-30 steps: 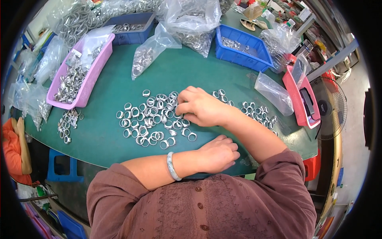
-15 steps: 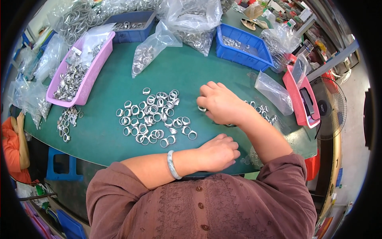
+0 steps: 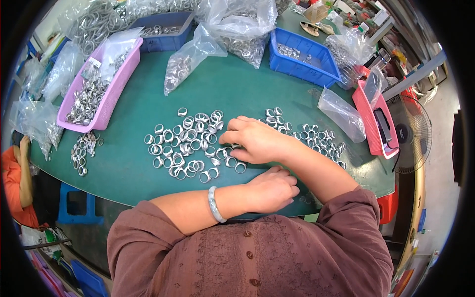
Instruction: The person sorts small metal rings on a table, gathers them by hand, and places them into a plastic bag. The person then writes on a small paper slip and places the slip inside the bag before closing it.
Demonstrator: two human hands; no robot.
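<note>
My right hand (image 3: 255, 140) is at the right edge of a loose pile of silver-coloured rings (image 3: 187, 134) on the green table. Its thumb and fingers are bent downward and apart, with a ring or two showing between and beside them. My left hand (image 3: 274, 190) rests near the table's front edge, fingers loosely curled in and nothing visible in them; its palm is hidden. A second group of rings (image 3: 316, 138) lies beyond and to the right of my right hand, partly covered by that forearm.
A purple basket (image 3: 116, 91) of rings stands left, a small ring heap (image 3: 81, 153) before it. Blue trays (image 3: 302, 74), bagged rings (image 3: 178, 72), an empty clear bag (image 3: 341, 114) and a pink basket (image 3: 371, 121) line the table. A fan (image 3: 410, 133) stands right; another person's arm (image 3: 25, 173) shows left.
My right hand has moved left, from the gap between the two groups to the left pile's edge. The ring at its fingers earlier is gone from there. My left hand stays put.
</note>
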